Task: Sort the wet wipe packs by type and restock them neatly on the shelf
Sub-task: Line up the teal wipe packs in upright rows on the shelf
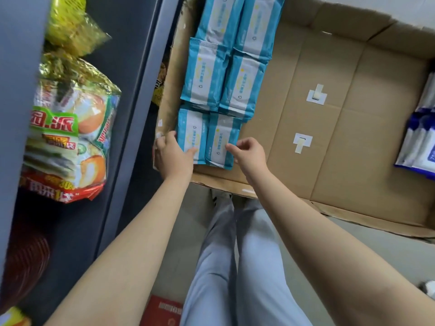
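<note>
Two bare forearms reach down past light grey trouser legs to the nearest row of packs. At their ends, the left hand grips the near-left teal-and-white soft plastic wet wipe pack, thumb on its face and fingers along its outer edge. The right hand hovers at the near-right teal-and-white pack, fingers loosely curled, tips touching its face, clamped on nothing I can see.

Both packs lie touching in a flattened brown cardboard box, with more teal packs in two columns behind. The slick film may slip from a one-sided grip, or a lifted pack may drag its neighbour askew.

Dark blue-and-white packs sit well apart at the right edge, and mixing the types would spoil the sort. A dark grey shelf upright and crinkly snack bags crowd the left.
</note>
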`<state>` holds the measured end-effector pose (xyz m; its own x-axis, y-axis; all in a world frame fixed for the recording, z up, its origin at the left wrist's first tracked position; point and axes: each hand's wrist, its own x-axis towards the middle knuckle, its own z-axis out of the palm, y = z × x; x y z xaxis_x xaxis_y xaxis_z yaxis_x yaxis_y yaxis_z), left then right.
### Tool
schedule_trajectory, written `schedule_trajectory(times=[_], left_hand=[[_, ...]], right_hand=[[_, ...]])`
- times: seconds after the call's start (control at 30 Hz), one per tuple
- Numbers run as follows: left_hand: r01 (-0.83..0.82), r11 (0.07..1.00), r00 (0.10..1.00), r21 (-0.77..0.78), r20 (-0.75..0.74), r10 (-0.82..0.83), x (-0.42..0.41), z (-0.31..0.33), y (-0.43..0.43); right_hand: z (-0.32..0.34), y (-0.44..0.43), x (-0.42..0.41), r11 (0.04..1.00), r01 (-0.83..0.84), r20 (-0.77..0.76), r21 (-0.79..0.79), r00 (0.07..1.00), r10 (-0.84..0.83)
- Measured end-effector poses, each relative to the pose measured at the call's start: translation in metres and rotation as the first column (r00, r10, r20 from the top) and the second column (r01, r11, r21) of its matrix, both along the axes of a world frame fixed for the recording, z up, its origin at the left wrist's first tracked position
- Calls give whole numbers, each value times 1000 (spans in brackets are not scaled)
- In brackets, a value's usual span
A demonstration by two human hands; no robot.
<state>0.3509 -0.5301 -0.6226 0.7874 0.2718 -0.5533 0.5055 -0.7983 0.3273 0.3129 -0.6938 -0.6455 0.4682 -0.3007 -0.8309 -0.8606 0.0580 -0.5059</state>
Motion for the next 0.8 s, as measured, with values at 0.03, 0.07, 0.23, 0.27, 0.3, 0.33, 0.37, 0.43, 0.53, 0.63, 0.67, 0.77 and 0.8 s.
schedule_trajectory(times=[0.03,0.07,0.23,0.27,0.3,0.33,0.37,0.43,0.53,0.63,0.67,0.77,0.8], left_hand=[[35,999,999,3,6,-35,0,-3,1],[45,999,999,-21,2,-45,-1,-3,1],[-190,928,982,-320,-57,182,-18,20,-5],[-251,896,968,-367,-83,237,-25,30,-8],[-309,856,951,-415,-106,292,-32,42,-11],[-352,817,935,-457,-122,334,-40,55,-14],[-373,786,925,-492,-129,358,-48,71,-18],[-368,764,926,-530,-129,356,-65,116,-27],[-312,754,943,-578,-94,319,-88,202,-38],[-288,696,932,-658,-26,362,-109,295,-43],[-286,661,918,-694,-2,395,-116,324,-45],[-309,513,828,-801,39,560,-140,399,-45],[-324,462,777,-826,46,628,-149,420,-43]], right_hand=[[-1,1,2,1000,4,-5,-1,1000,-4],[-1,1,3,1000,6,-5,0,1000,-6],[26,-18,-6,983,101,35,155,994,-107],[37,-26,-12,968,151,40,199,986,-162],[49,-35,-21,953,192,45,234,977,-208],[64,-45,-29,940,218,52,262,970,-239],[80,-56,-37,928,237,62,286,962,-265],[122,-76,-48,919,238,95,313,955,-280],[204,-100,-57,906,192,175,378,946,-273],[290,-112,-63,868,98,275,487,926,-259],[317,-112,-63,845,66,303,531,916,-262],[388,-104,-66,789,-51,368,613,902,-228],[407,-99,-68,780,-92,390,620,898,-205]])
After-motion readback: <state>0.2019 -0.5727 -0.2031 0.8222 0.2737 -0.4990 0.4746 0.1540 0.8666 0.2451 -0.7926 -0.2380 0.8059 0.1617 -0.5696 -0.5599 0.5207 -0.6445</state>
